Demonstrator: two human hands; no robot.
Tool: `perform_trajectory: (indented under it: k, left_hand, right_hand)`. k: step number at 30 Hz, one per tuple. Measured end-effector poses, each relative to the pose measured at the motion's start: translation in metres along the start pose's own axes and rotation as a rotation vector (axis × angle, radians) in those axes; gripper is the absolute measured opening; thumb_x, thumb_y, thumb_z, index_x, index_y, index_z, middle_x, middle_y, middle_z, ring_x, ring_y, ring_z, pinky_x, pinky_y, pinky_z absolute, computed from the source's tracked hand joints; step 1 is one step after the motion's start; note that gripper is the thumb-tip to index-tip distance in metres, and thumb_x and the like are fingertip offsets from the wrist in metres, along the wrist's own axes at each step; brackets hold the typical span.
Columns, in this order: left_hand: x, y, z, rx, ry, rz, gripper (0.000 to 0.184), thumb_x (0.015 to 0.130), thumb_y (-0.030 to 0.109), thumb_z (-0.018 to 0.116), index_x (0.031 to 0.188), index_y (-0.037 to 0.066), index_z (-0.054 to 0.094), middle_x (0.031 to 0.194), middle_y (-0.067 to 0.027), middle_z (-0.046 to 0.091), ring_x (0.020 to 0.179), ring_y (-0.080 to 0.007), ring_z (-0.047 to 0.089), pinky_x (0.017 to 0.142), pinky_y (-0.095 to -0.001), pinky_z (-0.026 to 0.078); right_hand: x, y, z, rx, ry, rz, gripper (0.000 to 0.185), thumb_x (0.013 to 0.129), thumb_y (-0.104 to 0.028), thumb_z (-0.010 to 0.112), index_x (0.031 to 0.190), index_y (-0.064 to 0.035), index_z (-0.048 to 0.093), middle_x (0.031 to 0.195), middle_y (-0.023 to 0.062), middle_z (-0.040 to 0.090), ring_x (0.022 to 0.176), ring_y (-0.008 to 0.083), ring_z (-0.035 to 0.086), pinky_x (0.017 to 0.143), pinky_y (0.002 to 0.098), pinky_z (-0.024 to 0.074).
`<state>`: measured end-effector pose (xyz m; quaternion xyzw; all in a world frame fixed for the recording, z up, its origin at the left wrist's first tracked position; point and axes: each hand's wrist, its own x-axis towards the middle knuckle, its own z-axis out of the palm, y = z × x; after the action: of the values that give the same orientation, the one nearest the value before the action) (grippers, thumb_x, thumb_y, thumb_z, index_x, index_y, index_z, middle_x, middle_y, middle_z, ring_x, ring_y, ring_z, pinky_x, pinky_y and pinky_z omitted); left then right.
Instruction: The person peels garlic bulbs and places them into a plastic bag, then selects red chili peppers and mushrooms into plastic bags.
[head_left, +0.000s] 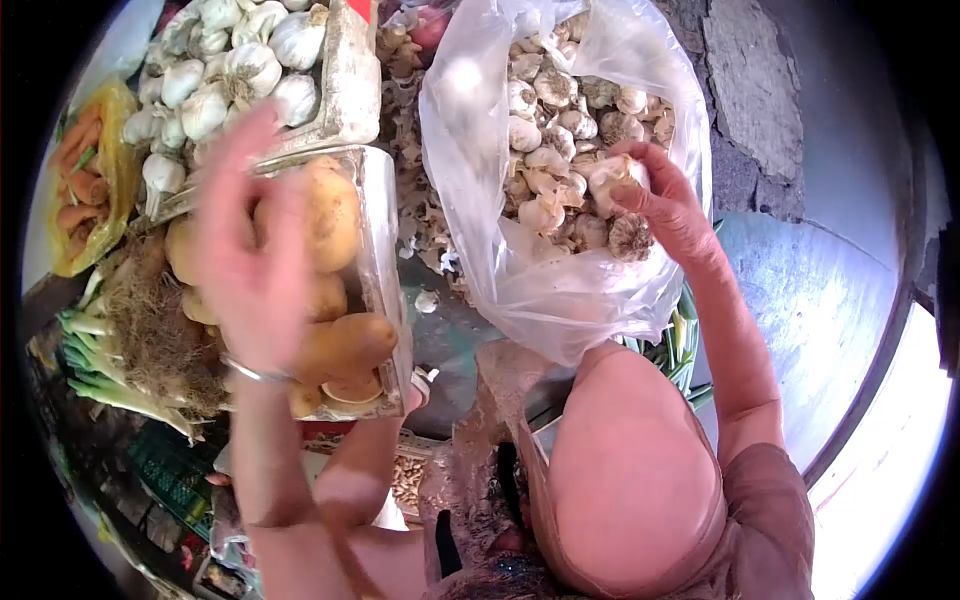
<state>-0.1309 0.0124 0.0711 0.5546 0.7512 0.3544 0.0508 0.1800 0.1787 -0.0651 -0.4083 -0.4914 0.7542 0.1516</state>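
Note:
My right hand (665,200) reaches into a clear plastic bag (455,160) of garlic. Thumb and fingers close round a pale garlic bulb (614,180) at the bag's right side. More garlic bulbs (556,88), some with loose dry skin, fill the bag. My left hand (255,240), with a bracelet at the wrist, is raised over a box of potatoes (330,215) and smeared by motion. Its fingers are too blurred to show whether they hold anything. Above that box stands a white foam box (352,85) heaped with cleaner white garlic bulbs (250,70).
A yellow bag (118,190) of carrots (88,185) lies at the far left. Below it are spring onions (110,390) with tangled roots. Garlic skins (425,240) litter the strip between boxes and bag. A bent knee (635,470) rises just below the bag.

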Motion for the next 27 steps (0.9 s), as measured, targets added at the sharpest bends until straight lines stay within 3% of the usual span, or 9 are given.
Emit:
perform_trajectory:
  k: [2,5,7,9,11,17,22,23,27]
  left_hand:
    - [-0.030,0.047,0.040,-0.393,-0.140,-0.166,0.033,0.086,-0.001,0.058,0.119,0.002,0.059,0.127,-0.0120,0.056,0.100,-0.0151,0.061,0.083,-0.0261,0.050]
    - [-0.056,0.086,0.090,-0.415,-0.505,-0.210,0.057,0.083,0.006,0.064,0.138,0.005,0.046,0.133,-0.0159,0.050,0.101,-0.0218,0.061,0.077,-0.0291,0.052]
    - [-0.080,0.080,0.127,-0.479,-0.438,-0.171,0.071,0.083,0.010,0.067,0.144,-0.001,0.033,0.134,-0.0178,0.047,0.114,-0.0239,0.055,0.088,-0.0306,0.049]
    - [-0.093,0.083,0.141,-0.673,-0.434,-0.456,0.074,0.083,0.007,0.068,0.144,-0.003,0.028,0.129,-0.0201,0.048,0.115,-0.0327,0.053,0.098,-0.0375,0.043]
    - [-0.100,0.084,0.151,-0.975,-0.388,-0.626,0.074,0.082,0.003,0.068,0.143,-0.003,0.028,0.127,-0.0164,0.050,0.113,-0.0266,0.055,0.095,-0.0345,0.045]
    - [-0.097,0.075,0.151,-1.366,-0.374,-0.913,0.067,0.082,-0.007,0.064,0.141,-0.003,0.033,0.127,-0.0076,0.052,0.114,-0.0157,0.053,0.095,-0.0288,0.046]
    - [-0.086,0.079,0.146,-1.333,-0.407,-0.932,0.061,0.079,-0.008,0.065,0.135,-0.003,0.043,0.122,-0.0070,0.056,0.111,-0.0155,0.055,0.094,-0.0277,0.046]
    - [-0.087,0.077,0.147,-1.329,-0.408,-0.936,0.061,0.079,-0.008,0.065,0.135,-0.003,0.043,0.122,-0.0070,0.056,0.111,-0.0155,0.055,0.094,-0.0277,0.046]
    - [-0.090,0.066,0.146,-1.369,-0.434,-0.927,0.062,0.078,-0.006,0.066,0.135,0.000,0.044,0.114,-0.0061,0.059,0.100,-0.0150,0.060,0.087,-0.0286,0.051]
  right_hand:
    - [-0.003,0.018,0.011,0.105,0.019,0.068,0.046,0.090,-0.029,0.065,0.127,-0.0041,0.053,0.104,0.0010,0.061,0.099,0.0119,0.056,0.085,0.0260,0.0461]
    - [-0.025,0.013,0.043,-0.006,0.062,0.247,0.050,0.093,-0.040,0.061,0.123,-0.0001,0.057,0.107,0.0033,0.064,0.099,0.0120,0.059,0.072,0.0232,0.0477]
    - [-0.030,0.017,0.055,0.012,-0.056,0.090,0.042,0.096,-0.035,0.057,0.118,0.0008,0.060,0.096,0.0014,0.064,0.087,0.0093,0.057,0.069,0.0224,0.0465]
    - [-0.036,0.017,0.065,0.032,-0.080,-0.013,0.037,0.099,-0.032,0.054,0.114,0.0014,0.061,0.088,-0.0007,0.063,0.078,0.0078,0.055,0.066,0.0228,0.0461]
    - [-0.038,0.015,0.067,-0.059,-0.046,-0.078,0.029,0.099,-0.027,0.055,0.103,0.0011,0.063,0.079,0.0021,0.062,0.071,0.0068,0.052,0.061,0.0300,0.0461]
    - [-0.033,-0.006,0.065,-0.753,-0.050,-0.361,0.013,0.089,-0.013,0.060,0.086,-0.0013,0.056,0.078,0.0171,0.057,0.073,0.0408,0.056,0.061,0.0423,0.0466]
    - [-0.027,0.002,0.059,-0.593,0.135,-0.433,0.013,0.091,-0.012,0.058,0.089,0.0003,0.054,0.084,0.0155,0.057,0.076,0.0329,0.058,0.064,0.0395,0.0471]
    - [-0.022,0.006,0.055,-0.347,0.187,-0.394,0.018,0.095,-0.017,0.054,0.092,0.0004,0.055,0.081,0.0102,0.057,0.074,0.0210,0.058,0.064,0.0351,0.0471]
    - [-0.002,-0.021,0.012,-0.230,0.220,-0.114,0.031,0.101,-0.031,0.048,0.101,-0.0012,0.058,0.089,0.0045,0.063,0.075,0.0110,0.056,0.066,0.0278,0.0475]
